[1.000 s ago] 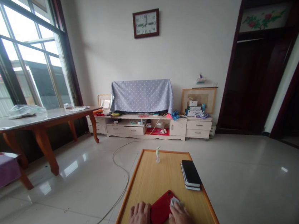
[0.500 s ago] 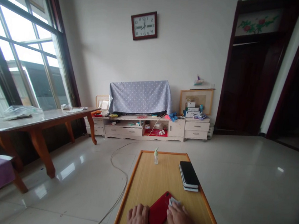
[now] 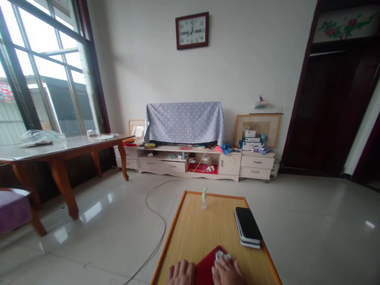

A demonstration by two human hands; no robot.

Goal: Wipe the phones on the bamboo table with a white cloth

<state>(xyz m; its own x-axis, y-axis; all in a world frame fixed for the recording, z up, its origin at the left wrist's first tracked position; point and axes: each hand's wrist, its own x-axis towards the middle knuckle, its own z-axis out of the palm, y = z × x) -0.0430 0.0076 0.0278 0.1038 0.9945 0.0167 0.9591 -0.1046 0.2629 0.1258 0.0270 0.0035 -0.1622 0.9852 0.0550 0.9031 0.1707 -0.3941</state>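
A red phone (image 3: 204, 273) lies tilted on the light wooden table (image 3: 196, 232), near its front end. My left hand (image 3: 180, 282) rests along the left edge of the phone and grips it there, its thumb partly hidden at the bottom. My right hand (image 3: 231, 282) presses a crumpled white tissue or cloth (image 3: 221, 256) onto the phone's upper right end. The fingers of that hand lie bent over the white piece, and they hide part of the phone.
A small clear pump bottle (image 3: 204, 200) stands at the table's far end. A black-topped stack of notebooks (image 3: 248, 226) lies by the right edge. A cable (image 3: 162, 231) runs along the floor to the left. Beyond stands a low white cabinet (image 3: 230, 164).
The view has turned slightly left, so everything sits further right. My right hand has moved the white piece a little leftward over the phone's top end. My left hand stays on the phone.
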